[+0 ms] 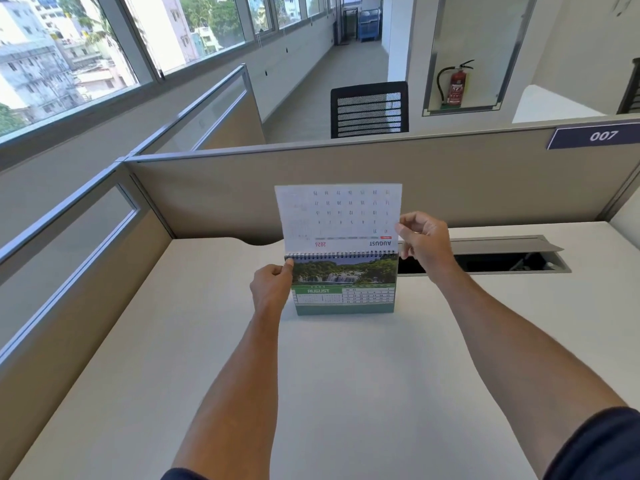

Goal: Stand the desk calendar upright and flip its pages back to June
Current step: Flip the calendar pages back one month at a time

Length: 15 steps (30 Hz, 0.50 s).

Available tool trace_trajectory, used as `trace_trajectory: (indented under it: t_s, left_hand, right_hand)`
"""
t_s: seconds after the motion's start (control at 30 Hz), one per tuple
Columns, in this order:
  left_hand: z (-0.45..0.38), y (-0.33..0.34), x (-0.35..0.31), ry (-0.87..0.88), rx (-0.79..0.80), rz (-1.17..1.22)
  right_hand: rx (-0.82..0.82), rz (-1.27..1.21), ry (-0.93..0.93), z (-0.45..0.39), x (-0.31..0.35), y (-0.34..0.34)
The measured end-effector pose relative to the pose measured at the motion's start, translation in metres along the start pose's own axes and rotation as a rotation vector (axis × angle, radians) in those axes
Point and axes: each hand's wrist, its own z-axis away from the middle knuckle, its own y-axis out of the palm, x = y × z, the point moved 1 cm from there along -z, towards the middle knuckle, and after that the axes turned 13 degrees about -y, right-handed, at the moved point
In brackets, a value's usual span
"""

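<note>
A desk calendar (344, 284) stands upright mid-desk (311, 393), its spiral binding running left to right. The left hand (272, 282) pinches its top left corner. The right hand (424, 237) pinches the right edge of a raised page (339, 213), which stands above the spiral. The page reads "AUGUST 2026" upside down; the front page reads "AUGUST". A partition sign (595, 136) reads "007".

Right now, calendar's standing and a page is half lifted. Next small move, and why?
Probably carry the raised page on over the spiral binding with the right hand, while the left hand steadies the desk calendar. The front page reads AUGUST, not June, so more flipping seems needed; direction is a guess.
</note>
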Motion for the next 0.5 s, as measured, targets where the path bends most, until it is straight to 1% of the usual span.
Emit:
trace_trajectory:
  t_s: [0.1,0.2,0.3,0.4,0.5]
  left_hand:
    - [-0.001,0.0,0.001,-0.029,0.035,0.067]
    - [-0.003,-0.003,0.002,-0.116,0.123,0.248]
    - [-0.003,-0.01,0.001,-0.23,0.268,0.439]
    - [-0.002,-0.019,0.003,-0.272,0.368,0.485]
    - [0.0,-0.022,0.004,-0.242,0.439,0.469]
  right_hand:
    - [0.04,-0.141,0.088,0.006,-0.001,-0.006]
    - [0.099,-0.184,0.172,0.009,-0.003,-0.006]
    - [0.136,-0.071,0.193,0.01,-0.008,-0.003]
    - [0.115,0.036,0.159,0.012,-0.012,0.0]
    - [0.134,0.084,0.119,0.014,-0.013,0.002]
